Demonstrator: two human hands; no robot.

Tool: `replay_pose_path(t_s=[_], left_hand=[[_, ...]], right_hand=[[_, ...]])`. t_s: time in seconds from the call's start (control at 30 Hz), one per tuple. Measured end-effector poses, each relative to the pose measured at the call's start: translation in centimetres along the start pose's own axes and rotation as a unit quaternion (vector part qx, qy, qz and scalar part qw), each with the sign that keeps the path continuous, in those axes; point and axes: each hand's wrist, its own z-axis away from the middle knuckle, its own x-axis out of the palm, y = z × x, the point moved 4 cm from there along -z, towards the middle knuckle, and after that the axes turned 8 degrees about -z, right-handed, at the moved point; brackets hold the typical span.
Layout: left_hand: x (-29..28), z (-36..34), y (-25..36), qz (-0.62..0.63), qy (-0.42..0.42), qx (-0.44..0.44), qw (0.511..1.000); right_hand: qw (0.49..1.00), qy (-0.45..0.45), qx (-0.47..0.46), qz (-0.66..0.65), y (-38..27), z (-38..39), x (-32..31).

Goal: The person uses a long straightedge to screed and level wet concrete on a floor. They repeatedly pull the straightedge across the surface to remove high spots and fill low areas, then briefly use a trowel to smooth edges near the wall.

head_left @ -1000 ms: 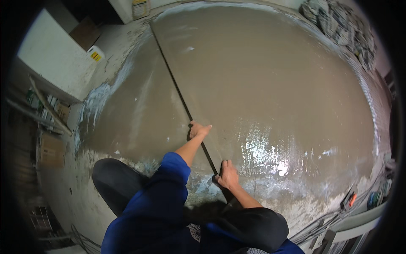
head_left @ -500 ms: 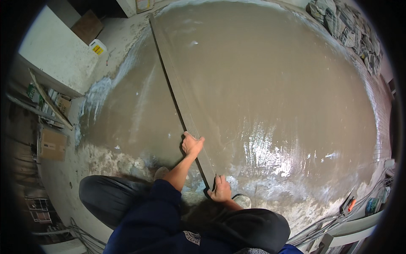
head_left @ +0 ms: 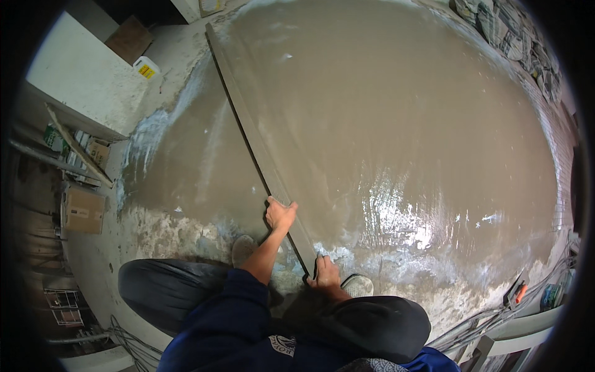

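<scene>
A long, straight screed board (head_left: 249, 127) lies slantwise over a wide patch of wet, grey-brown mortar (head_left: 384, 111). Its far end reaches the patch's upper left border, and its near end is close to my feet. My left hand (head_left: 281, 216) grips the board a little way up from the near end, thumb side to the right. Closer to me, my right hand (head_left: 325, 273) is closed around the near end. The undersides of both hands' grips are hidden. Light glares off the wet surface right of the board.
At the left are a white jug (head_left: 146, 67), a cardboard box (head_left: 85, 210) and a leaning wooden strip (head_left: 79, 146). Crumpled sacks (head_left: 511, 46) lie at the far right. An orange-handled tool (head_left: 520, 293) and cables are at the lower right, near my shoe (head_left: 357, 285).
The board's far end has swung left across the mortar toward the patch's border. Both hands keep their grip and have shifted only slightly.
</scene>
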Motion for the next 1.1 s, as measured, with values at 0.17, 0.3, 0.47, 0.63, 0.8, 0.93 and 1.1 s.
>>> replay_pose_path(t_s=[0.17, 0.3, 0.47, 0.63, 0.8, 0.93, 1.1], left_hand=[[0.8, 0.2, -1.0, 0.005, -0.01, 0.002, 1.0], [1.0, 0.2, -1.1, 0.013, -0.005, 0.007, 1.0], [1.0, 0.2, -1.1, 0.004, -0.009, 0.012, 1.0], [1.1, -0.7, -0.2, 0.001, -0.013, 0.033, 0.999], [1.4, -2.8, 2.2, -0.01, -0.017, 0.041, 0.999], [1.7, -4.2, 4.4, -0.008, -0.022, 0.054, 0.998], [2.3, -5.8, 6.9, -0.017, -0.015, 0.066, 0.998]], right_hand=[[0.998, 0.045, -0.045, 0.012, 0.4, 1.0, 0.6], [0.997, 0.053, -0.046, 0.012, 0.5, 1.1, 0.9], [0.999, 0.031, -0.018, 0.016, -0.2, 0.8, 0.6], [0.999, 0.026, 0.004, 0.019, -0.9, -0.2, -0.4], [0.998, 0.051, 0.007, 0.025, -1.1, -2.7, -1.8], [0.997, 0.08, -0.004, 0.011, -1.8, -4.2, -3.4], [0.996, 0.082, 0.017, 0.016, -2.3, -6.1, -4.8]])
